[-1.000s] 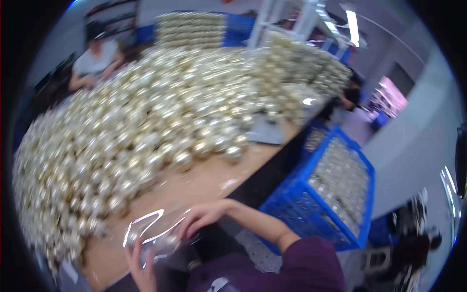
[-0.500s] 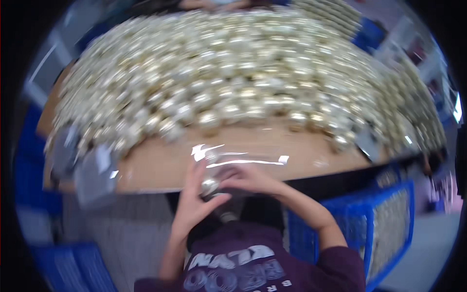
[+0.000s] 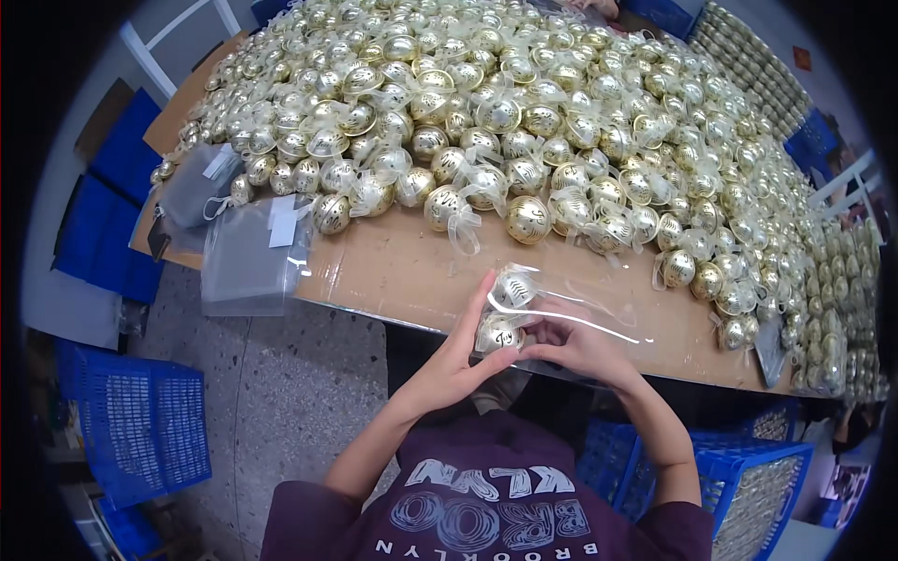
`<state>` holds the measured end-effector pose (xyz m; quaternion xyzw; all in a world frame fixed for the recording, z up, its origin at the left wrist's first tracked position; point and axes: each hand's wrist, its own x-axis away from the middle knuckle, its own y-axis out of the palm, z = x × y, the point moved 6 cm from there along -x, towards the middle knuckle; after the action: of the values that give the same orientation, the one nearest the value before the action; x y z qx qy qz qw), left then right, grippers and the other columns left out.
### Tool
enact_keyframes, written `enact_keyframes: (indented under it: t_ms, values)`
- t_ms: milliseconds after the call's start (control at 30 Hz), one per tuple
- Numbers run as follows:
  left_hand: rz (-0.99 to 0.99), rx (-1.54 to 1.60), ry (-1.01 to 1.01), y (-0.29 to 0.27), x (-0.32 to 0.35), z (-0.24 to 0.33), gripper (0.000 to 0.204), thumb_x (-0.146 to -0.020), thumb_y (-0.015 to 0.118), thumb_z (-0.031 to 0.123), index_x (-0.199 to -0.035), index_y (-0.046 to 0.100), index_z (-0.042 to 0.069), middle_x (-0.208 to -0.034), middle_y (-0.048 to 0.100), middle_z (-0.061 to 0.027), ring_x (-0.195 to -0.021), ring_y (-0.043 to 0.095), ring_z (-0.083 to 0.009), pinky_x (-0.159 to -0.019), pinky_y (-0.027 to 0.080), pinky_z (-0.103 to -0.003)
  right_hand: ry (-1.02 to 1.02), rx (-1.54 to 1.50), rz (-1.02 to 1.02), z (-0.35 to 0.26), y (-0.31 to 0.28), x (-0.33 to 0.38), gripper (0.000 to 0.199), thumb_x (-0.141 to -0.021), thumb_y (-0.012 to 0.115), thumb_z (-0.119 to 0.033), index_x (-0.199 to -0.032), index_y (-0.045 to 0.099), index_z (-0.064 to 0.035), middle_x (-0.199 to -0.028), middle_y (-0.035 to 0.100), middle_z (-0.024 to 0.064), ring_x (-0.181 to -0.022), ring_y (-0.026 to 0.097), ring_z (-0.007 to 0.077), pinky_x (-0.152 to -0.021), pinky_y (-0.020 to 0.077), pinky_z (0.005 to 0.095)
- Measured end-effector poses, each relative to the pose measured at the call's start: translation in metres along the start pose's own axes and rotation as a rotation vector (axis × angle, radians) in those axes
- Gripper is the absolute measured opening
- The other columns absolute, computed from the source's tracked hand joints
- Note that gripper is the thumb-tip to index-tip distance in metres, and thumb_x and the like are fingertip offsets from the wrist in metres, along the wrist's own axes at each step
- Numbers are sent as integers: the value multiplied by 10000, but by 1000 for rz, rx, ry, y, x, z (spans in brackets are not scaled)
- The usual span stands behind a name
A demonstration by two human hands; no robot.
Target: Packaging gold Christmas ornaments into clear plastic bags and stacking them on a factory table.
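Note:
Two round gold ball ornaments with dark markings lie one beyond the other at the table's front edge, the far ornament [image 3: 513, 289] and the near ornament [image 3: 498, 333]. Glossy clear plastic, apparently a bag [image 3: 599, 297], stretches around them and to the right. My left hand [image 3: 460, 360] is closed around their left side, its thumb below the near one. From the right, my right hand [image 3: 582, 348] meets the near ornament, thumb and fingers drawn together on the plastic. Whether its fingertips are inside or outside the bag, I cannot tell.
A large heap of gold ornaments [image 3: 528, 220] with pale ribbons covers most of the brown table [image 3: 374, 271]. Clear bags [image 3: 253, 266] overhang its left front edge. Blue crates stand at lower left [image 3: 145, 421] and lower right [image 3: 758, 458]. A person's hand [image 3: 603, 7] shows beyond the heap.
The view has swung, so table and hands sit farther right in the picture, and the blur is gone. Both hands stay at the ornaments and plastic.

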<state>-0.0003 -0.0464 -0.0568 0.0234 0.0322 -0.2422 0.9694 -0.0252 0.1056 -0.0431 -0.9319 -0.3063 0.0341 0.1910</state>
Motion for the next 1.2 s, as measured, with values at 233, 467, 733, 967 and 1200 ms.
enact_keyframes:
  t_ms: [233, 467, 733, 967, 1200]
  values:
    - [18, 18, 92, 2, -2, 8, 888, -898, 602, 150, -1486, -50, 14, -1549, 53, -190, -1437, 94, -269, -1148, 112, -356, 199, -365, -113, 18, 10, 11, 390, -771, 756, -39, -1077, 516, -47, -832, 534, 0, -752, 525, 82, -700, 456, 235]
    - [12, 4, 91, 3, 1, 4, 897, -891, 609, 149, -1483, -50, 5, -1553, 32, -195, -1441, 79, -277, -1148, 105, -358, 106, -410, -42, 26, 10, 11, 421, -777, 742, -6, -1122, 502, -26, -940, 557, 20, -853, 571, 102, -801, 486, 252]
    - [-10, -119, 130, 4, -3, 7, 718, -859, 666, 202, -1468, 297, 104, -1537, 28, -257, -1441, 89, -335, -1136, 157, -395, 193, -479, -55, 30, 13, 4, 218, -813, 693, 19, -974, 552, -20, -862, 564, 13, -790, 569, 74, -709, 481, 218]
    - [104, -530, 98, -6, 3, 27, 716, -613, 847, 131, -1276, 592, 219, -1499, 178, -286, -1342, 346, -396, -1033, 392, -417, 196, -752, -472, 4, 4, 12, 428, -916, 613, -159, -1298, 485, -14, -1227, 579, 93, -1229, 480, 180, -1029, 399, 334]
    - [195, -715, 138, -5, 3, 43, 687, -608, 851, 153, -1248, 608, 203, -1497, 187, -282, -1279, 421, -417, -980, 444, -409, 353, 13, 58, 44, -149, 60, 183, -870, 658, -133, -998, 665, -2, -972, 682, 51, -896, 621, 103, -804, 501, 267]
